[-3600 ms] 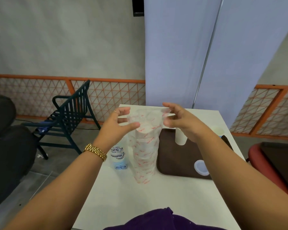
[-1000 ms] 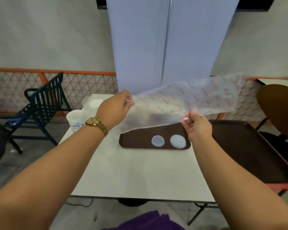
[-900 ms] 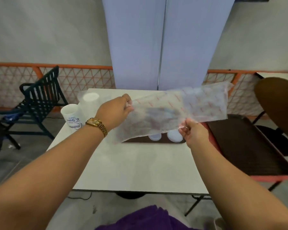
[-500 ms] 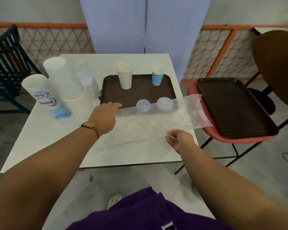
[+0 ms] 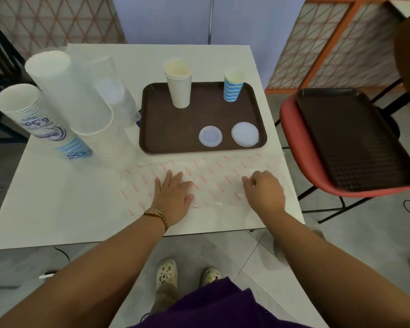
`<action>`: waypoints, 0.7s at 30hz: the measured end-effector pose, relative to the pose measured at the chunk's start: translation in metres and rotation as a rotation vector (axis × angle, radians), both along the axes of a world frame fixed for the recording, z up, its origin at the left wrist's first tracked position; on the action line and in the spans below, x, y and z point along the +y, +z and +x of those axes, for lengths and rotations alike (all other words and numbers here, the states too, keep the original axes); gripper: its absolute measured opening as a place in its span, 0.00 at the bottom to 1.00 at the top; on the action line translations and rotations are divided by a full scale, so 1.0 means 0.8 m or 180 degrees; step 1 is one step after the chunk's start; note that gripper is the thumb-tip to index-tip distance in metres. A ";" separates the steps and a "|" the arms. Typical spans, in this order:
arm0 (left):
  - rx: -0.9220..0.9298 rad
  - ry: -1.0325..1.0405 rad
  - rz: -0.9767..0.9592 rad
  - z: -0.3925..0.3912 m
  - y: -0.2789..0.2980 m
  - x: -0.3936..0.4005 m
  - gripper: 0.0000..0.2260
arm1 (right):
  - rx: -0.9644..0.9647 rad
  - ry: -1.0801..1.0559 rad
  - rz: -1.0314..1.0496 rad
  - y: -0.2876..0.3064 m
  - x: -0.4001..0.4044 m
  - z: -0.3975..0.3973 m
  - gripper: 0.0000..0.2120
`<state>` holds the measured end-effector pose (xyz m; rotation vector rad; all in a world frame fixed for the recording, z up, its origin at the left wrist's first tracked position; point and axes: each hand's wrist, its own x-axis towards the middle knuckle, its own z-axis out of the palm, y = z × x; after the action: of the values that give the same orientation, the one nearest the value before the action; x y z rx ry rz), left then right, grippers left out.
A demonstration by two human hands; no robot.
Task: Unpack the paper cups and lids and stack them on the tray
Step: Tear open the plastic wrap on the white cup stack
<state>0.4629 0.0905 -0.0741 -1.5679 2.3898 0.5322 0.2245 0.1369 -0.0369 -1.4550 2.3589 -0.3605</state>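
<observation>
Two flat palms, left hand (image 5: 174, 195) and right hand (image 5: 265, 194), press the empty wrapper (image 5: 213, 176) at six o'clock of the tray (image 5: 166, 129); I'd smooth outward, grasping nothing.

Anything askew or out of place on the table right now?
Nothing spilled or damaged. The empty plastic sleeve lies flat on the table under the left hand and right hand. The two wrapped cup stacks appear to lean, possibly a wide-angle effect. Cups and lids on the tray look tidy.
</observation>
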 end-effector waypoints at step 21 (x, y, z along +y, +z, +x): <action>-0.0337 0.0491 -0.0363 0.031 -0.056 -0.051 0.42 | 0.0584 0.0828 0.1121 -0.083 -0.026 -0.077 0.30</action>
<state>0.4875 0.0497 -0.1191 -1.7923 2.2698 0.3369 0.1627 0.1161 -0.1031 -1.6427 2.1824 0.2530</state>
